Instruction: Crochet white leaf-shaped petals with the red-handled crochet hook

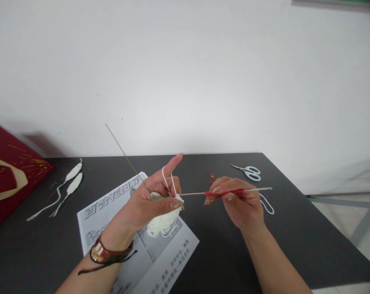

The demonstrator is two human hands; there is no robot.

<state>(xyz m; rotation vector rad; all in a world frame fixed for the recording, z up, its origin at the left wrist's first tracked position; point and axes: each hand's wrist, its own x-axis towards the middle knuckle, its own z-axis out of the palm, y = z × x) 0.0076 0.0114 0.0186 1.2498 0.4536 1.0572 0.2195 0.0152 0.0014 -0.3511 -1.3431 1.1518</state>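
Note:
My left hand [154,202] pinches a small white crochet piece [164,218] between thumb and fingers. White yarn [166,179] loops over its raised forefinger. A thin wire [120,149] sticks up and to the left from that hand. My right hand [237,202] holds a crochet hook [224,192] with a red grip, lying level, its tip at the white piece. A strand of white yarn [267,206] trails by the right hand on the table.
A printed instruction sheet [117,212] lies on the dark table [295,228] under my left arm. Two white crocheted petals [70,181] lie at the left, beside a red bag [7,175]. Scissors [249,171] and a small orange marker [212,175] lie further back.

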